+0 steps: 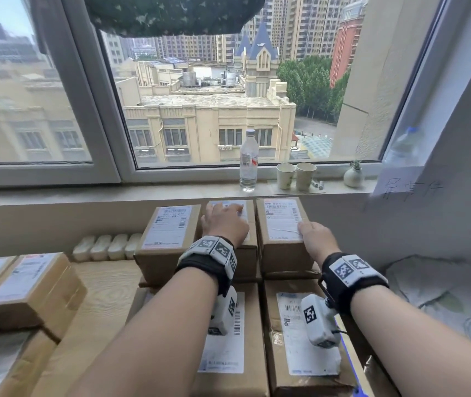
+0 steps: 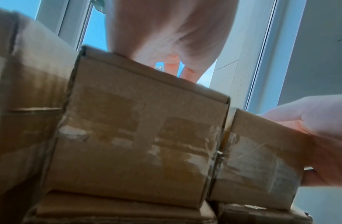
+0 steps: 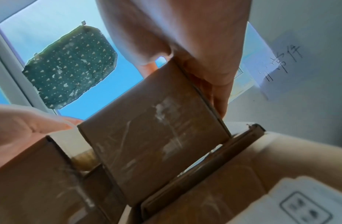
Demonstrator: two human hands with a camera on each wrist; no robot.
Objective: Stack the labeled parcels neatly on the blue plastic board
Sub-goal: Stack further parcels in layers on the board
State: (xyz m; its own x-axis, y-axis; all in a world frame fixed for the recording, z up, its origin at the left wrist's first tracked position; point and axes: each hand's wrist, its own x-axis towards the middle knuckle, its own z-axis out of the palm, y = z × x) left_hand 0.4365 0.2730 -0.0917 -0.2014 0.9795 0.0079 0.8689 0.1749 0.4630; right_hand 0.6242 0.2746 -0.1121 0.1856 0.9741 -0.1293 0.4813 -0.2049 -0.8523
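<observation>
Brown cardboard parcels with white labels stand stacked in two layers. Only a thin blue strip of the plastic board (image 1: 350,359) shows beside the lower right parcel (image 1: 300,333). Three parcels form the upper row. My left hand (image 1: 224,222) lies flat on the middle parcel (image 1: 247,253), fingers straight over its label; in the left wrist view the palm (image 2: 166,37) presses its top edge. My right hand (image 1: 314,239) grips the near right corner of the right parcel (image 1: 281,224), with fingers on top and the thumb (image 3: 218,94) down its side. The left parcel (image 1: 168,233) is untouched.
More labeled parcels (image 1: 28,285) lie on the wooden tabletop (image 1: 99,296) at the left. The window sill behind holds a water bottle (image 1: 248,161), two paper cups (image 1: 296,176) and a small vase (image 1: 353,176). Crumpled plastic bags (image 1: 443,296) sit at the right under a handwritten paper sign (image 1: 406,187).
</observation>
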